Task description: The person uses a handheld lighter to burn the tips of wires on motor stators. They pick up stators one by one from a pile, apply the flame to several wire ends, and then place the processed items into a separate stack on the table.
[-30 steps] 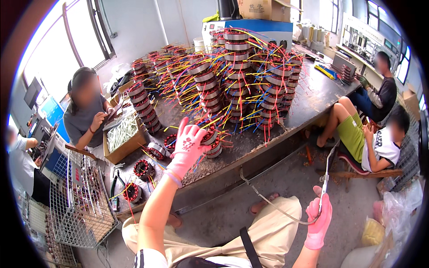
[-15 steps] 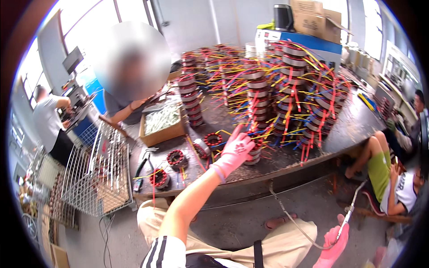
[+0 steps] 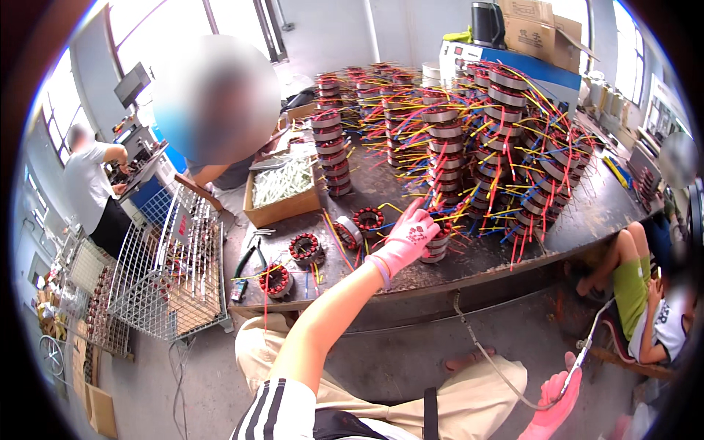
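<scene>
My left hand (image 3: 411,238), in a pink glove, reaches over the table with its fingers stretched out at the coloured leads of a short stack of motor stators (image 3: 438,251). Whether a fingertip touches a wire is hard to make out. Low on the right, my gloved right hand (image 3: 559,402) is closed round a slim pen-shaped tool (image 3: 579,361) with a cord (image 3: 480,352) running toward the table's underside. Left of my left hand lie several loose stators (image 3: 305,248) with red windings. Tall stator stacks (image 3: 445,150), bristling with red, yellow and blue wires, stand behind it.
A cardboard box (image 3: 284,211) of pale sleeves and green-handled pliers (image 3: 246,268) lie on the dark table (image 3: 506,268). Wire-mesh carts (image 3: 169,271) stand left. Beyond are a blue-topped machine (image 3: 535,67) and cartons (image 3: 539,33). People are across the table, far left and right.
The view has shifted, so the table and stacks appear further right and slightly lower. My left hand remains at the short stator stack, and my right hand still holds the pen-shaped tool.
</scene>
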The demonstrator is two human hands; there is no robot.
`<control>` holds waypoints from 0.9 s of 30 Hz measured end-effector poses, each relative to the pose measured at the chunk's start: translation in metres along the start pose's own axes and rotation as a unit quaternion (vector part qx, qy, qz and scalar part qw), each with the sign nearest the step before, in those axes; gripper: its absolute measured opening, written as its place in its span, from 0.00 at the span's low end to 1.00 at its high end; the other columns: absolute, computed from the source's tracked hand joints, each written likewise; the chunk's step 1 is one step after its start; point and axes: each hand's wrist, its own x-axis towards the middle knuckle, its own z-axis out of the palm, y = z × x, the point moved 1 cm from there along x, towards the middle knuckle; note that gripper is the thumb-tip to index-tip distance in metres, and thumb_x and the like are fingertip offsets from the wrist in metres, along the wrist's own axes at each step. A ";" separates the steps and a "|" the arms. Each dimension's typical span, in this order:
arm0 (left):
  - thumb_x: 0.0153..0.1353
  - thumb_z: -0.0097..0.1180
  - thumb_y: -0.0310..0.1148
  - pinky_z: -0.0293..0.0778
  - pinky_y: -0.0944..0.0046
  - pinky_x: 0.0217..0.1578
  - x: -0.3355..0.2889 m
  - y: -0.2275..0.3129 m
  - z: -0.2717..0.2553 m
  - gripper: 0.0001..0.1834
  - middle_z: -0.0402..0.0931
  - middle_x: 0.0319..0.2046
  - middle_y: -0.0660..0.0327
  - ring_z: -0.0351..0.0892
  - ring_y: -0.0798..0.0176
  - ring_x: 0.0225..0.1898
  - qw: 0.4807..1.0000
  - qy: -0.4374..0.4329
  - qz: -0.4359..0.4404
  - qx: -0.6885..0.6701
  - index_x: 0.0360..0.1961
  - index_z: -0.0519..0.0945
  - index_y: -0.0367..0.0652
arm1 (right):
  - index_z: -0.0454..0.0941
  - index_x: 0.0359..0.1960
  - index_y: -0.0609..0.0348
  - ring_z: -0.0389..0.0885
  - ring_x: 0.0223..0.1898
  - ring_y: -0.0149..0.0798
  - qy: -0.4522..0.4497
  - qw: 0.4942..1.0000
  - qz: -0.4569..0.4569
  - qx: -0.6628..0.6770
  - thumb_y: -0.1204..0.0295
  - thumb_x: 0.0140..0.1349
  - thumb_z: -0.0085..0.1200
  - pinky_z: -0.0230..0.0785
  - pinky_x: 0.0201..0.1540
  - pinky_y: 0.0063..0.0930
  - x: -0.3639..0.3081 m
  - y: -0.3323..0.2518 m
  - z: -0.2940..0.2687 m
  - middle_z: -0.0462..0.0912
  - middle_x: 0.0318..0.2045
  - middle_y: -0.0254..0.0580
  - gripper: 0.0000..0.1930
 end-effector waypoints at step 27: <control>0.58 0.63 0.32 0.60 0.72 0.20 -0.120 -0.058 0.049 0.15 0.73 0.27 0.68 0.64 0.75 0.21 0.618 0.391 -0.509 -0.454 0.42 0.73 0.40 | 0.66 0.53 0.76 0.45 0.11 0.17 -0.028 1.000 0.007 0.006 0.60 0.72 0.39 0.36 0.15 0.16 -0.004 -0.002 0.009 0.51 0.09 0.21 0.24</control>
